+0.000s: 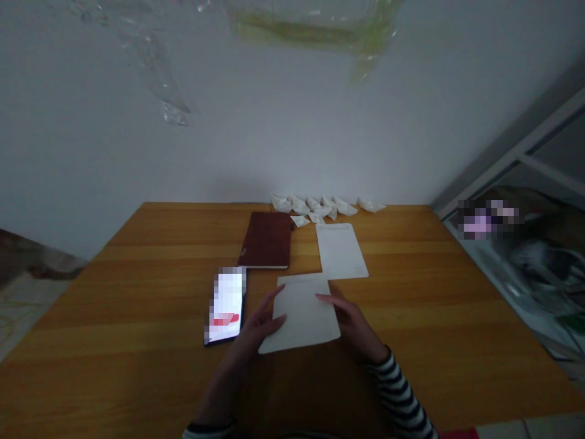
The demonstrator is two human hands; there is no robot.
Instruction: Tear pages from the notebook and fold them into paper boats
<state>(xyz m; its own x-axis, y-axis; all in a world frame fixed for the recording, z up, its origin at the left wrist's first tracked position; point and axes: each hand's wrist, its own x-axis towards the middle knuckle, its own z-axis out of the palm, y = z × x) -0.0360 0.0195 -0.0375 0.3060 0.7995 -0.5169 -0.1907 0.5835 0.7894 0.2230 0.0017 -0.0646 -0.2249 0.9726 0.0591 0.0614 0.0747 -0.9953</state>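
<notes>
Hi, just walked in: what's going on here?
Someone in striped sleeves is holding a blank-looking sheet in both hands, the left hand at one side and the right hand at the other. Another sheet lies just beyond it on the wooden table. To the left are a lit phone and a closed brown notebook. Small folded paper boats stand along the wall.
</notes>
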